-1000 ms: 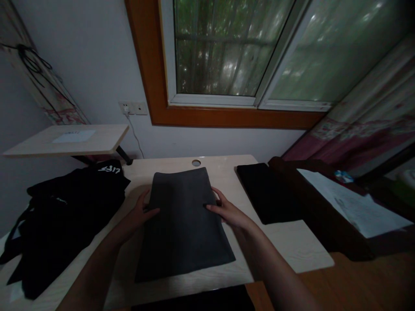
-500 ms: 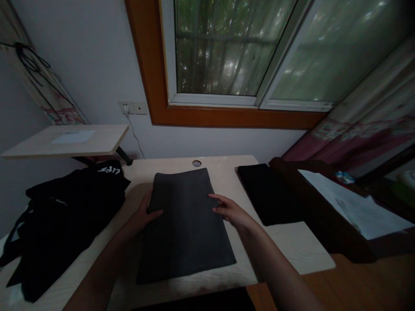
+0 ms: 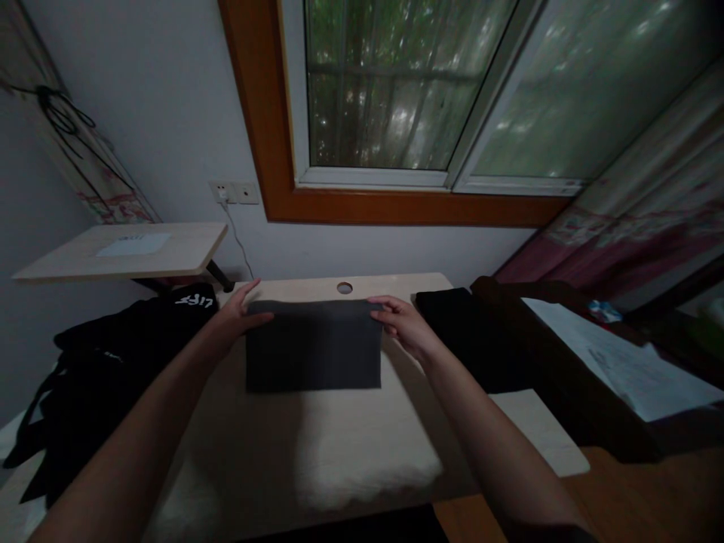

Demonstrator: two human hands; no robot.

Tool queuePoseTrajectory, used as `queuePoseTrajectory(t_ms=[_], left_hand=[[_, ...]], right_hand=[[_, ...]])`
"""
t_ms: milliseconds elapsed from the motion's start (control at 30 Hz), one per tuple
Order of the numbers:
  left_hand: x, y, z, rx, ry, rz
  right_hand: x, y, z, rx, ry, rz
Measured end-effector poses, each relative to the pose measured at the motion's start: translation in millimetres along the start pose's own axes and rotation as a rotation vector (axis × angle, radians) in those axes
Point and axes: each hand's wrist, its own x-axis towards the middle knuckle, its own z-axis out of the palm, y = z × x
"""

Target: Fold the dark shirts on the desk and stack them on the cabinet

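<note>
A dark grey folded cloth (image 3: 314,351) shows as a wide, low rectangle over the middle of the desk. I cannot tell whether it is tilted up or folded shorter. My left hand (image 3: 234,317) grips its upper left corner, thumb in front and fingers stretched past the edge. At the upper right corner, the thumb and fingers of my right hand (image 3: 399,320) pinch the cloth. Black garments (image 3: 130,354) with white lettering lie heaped to the left. A neatly folded black cloth (image 3: 469,332) rests on the right.
The pale wooden desk (image 3: 362,445) has a round cable hole (image 3: 345,288) near its back edge. A raised shelf (image 3: 124,256) with a paper label stands at the back left. Beyond the folded black cloth, a white sheet (image 3: 616,362) lies on dark furniture. A window (image 3: 390,98) is ahead.
Both hands have moved away from me toward the desk's back, the left one farther. The grey cloth now looks much shorter from front to back, and its near edge has moved away from me.
</note>
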Motion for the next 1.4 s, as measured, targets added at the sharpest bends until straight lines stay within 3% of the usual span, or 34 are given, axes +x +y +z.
queuePoseTrajectory(t_ms=[100, 200, 300, 467, 567, 667, 800, 967, 1200, 1300, 1400], left_hand=[[9.6, 33.5, -8.1, 0.032, 0.05, 0.149], [1.9, 33.7, -10.6, 0.105, 0.111, 0.248], [-22.9, -7.9, -5.2, 0.227, 0.118, 0.268], [-89.2, -95.9, 8.8, 0.307, -0.039, -0.003], [-125.8, -116.9, 8.7, 0.279, -0.098, -0.077], [-144.8, -118.0, 4.4, 0.288, -0.135, -0.13], [-137.7, -109.9, 5.2, 0.246, -0.088, -0.159], [-100.9, -97.6, 19.5, 0.085, -0.01, -0.189], [-65.2, -97.8, 31.3, 0.297, 0.042, -0.03], [-64.7, -98.8, 28.9, 0.256, 0.055, -0.073], [-68.4, -99.4, 26.8, 0.207, 0.048, -0.15]], right_hand=[[14.5, -28.5, 2.0, 0.009, 0.047, -0.176], [12.2, -31.0, -3.2, -0.05, 0.024, -0.269], [-7.7, -3.7, -15.6, -0.16, -0.099, -0.207], [-59.8, 55.0, -37.3, -0.277, -0.464, 0.139], [-87.3, 65.2, -44.9, -0.301, -0.507, 0.249], [-101.9, 61.1, -45.9, -0.293, -0.532, 0.301], [-96.8, 59.0, -35.8, -0.227, -0.409, 0.236], [-69.1, 67.1, -13.9, -0.189, -0.176, 0.125], [-41.9, 79.9, -3.0, -0.164, -0.03, 0.068], [-41.0, 84.7, -6.3, -0.134, 0.015, 0.039], [-44.0, 90.5, -7.2, -0.292, 0.038, 0.01]])
